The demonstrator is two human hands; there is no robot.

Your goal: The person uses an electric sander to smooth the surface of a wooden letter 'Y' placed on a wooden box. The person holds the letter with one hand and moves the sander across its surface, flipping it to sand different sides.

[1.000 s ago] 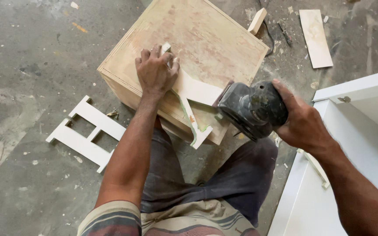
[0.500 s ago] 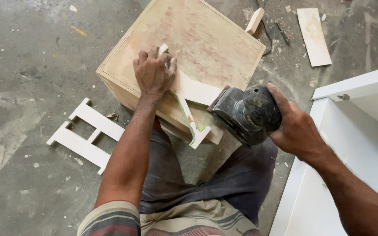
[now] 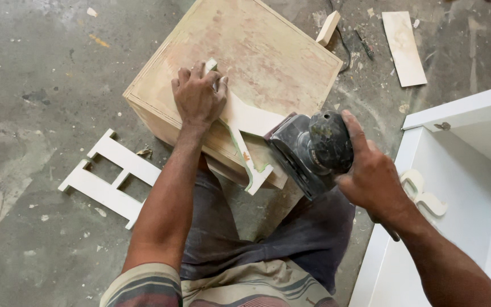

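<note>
My left hand (image 3: pixel 199 96) presses a white cut-out wooden piece (image 3: pixel 249 122) flat on top of a plywood box (image 3: pixel 268 51). The piece has a green-edged leg (image 3: pixel 245 159) that overhangs the box's near edge. My right hand (image 3: pixel 370 176) grips a dark, dusty electric sander (image 3: pixel 308 150), which sits tilted at the near right corner of the box, its pad against the white piece's end. My legs in dark trousers are below the box.
A white ladder-shaped wooden part (image 3: pixel 109 176) lies on the concrete floor at left. A white cabinet (image 3: pixel 461 170) stands at right with a small curved white part (image 3: pixel 421 193) on it. A flat board (image 3: pixel 403 48) and a small wood block (image 3: pixel 328 27) lie beyond the box.
My right hand has moved the sander left and slightly down, closer to the white piece's end. The curved white part on the cabinet has come into view. My left hand has stayed put.
</note>
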